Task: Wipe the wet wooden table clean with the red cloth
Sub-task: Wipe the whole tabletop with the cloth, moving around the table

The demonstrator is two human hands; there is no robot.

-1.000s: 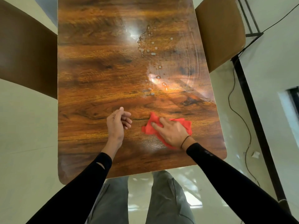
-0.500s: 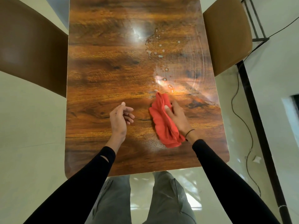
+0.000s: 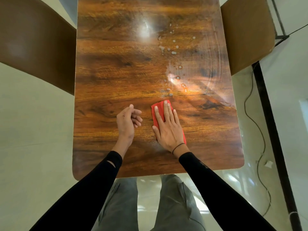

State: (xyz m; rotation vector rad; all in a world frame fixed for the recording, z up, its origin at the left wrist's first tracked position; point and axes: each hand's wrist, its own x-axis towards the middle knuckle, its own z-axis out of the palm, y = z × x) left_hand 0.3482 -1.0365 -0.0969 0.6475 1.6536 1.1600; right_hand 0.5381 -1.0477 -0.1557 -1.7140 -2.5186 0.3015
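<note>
The glossy wooden table (image 3: 108,77) fills the middle of the view. My right hand (image 3: 166,129) lies flat, fingers spread, pressing the red cloth (image 3: 158,109) onto the near middle of the top; most of the cloth is hidden under the palm. Water drops and a wet film (image 3: 180,77) glisten just beyond the cloth and up the right half. My left hand (image 3: 127,121) hovers just left of the cloth, fingers loosely curled, holding nothing.
A brown chair (image 3: 33,44) stands at the table's left side and another brown chair (image 3: 245,30) at its right. A black cable (image 3: 260,130) trails over the pale floor on the right, beside a black metal frame (image 3: 273,130). My legs show below the near edge.
The cloth has been flattened and turned from a bunched strip into a pad under my flat right hand, shifted slightly away from me toward the wet patch. My left hand stayed where it was.
</note>
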